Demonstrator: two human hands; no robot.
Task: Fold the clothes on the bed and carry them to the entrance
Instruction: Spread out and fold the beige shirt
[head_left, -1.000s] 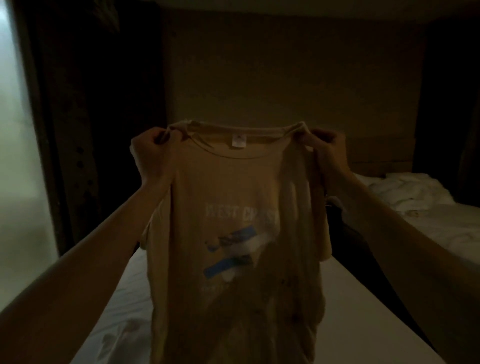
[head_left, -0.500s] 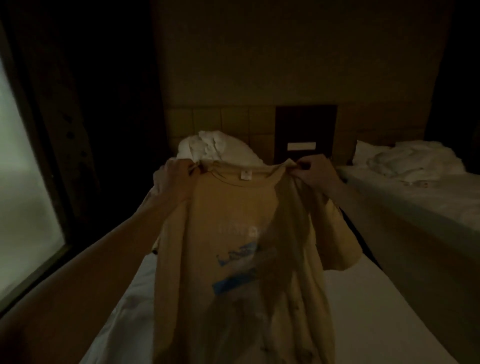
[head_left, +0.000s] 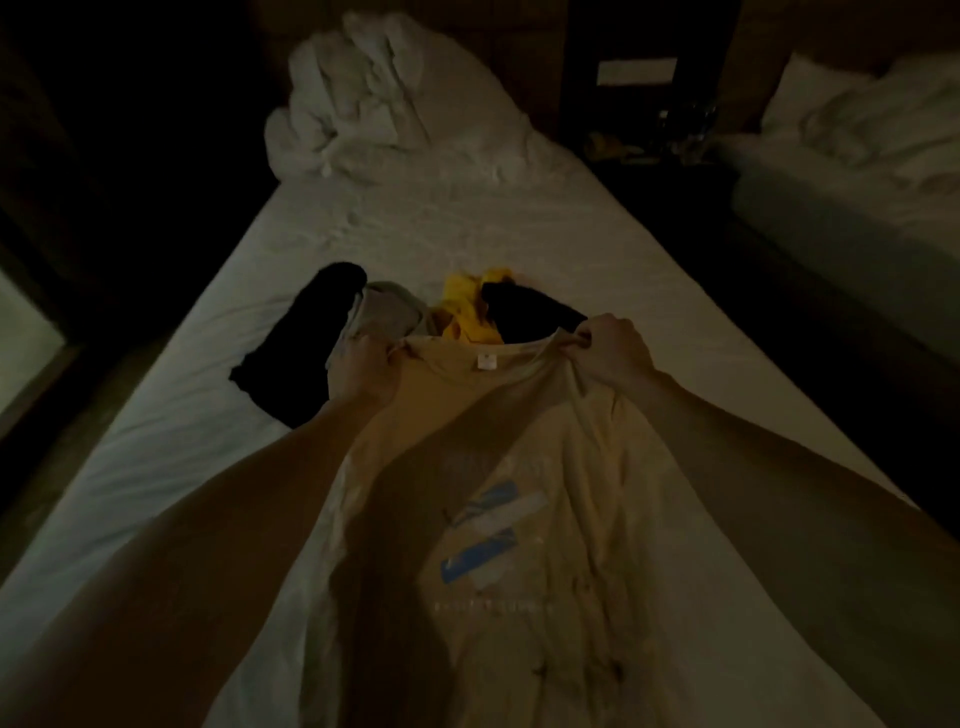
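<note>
The tan T-shirt (head_left: 519, 467) hangs spread over the near half of the bed (head_left: 156, 441), held by its shoulders — the left hand (head_left: 358, 369) pinches one side of the collar, the right hand (head_left: 613, 353) the other, the two well apart. Just beyond the collar lie a black garment (head_left: 301, 343), a grey garment (head_left: 389, 309), a yellow garment (head_left: 467, 306) and another dark piece (head_left: 530, 312). A crumpled white duvet (head_left: 363, 88) sits at the bed's far edge.

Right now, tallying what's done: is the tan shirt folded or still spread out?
Spread out, not folded. Both hands, left and right, pinch the tan shirt at the shoulders, its full front print showing.
</note>
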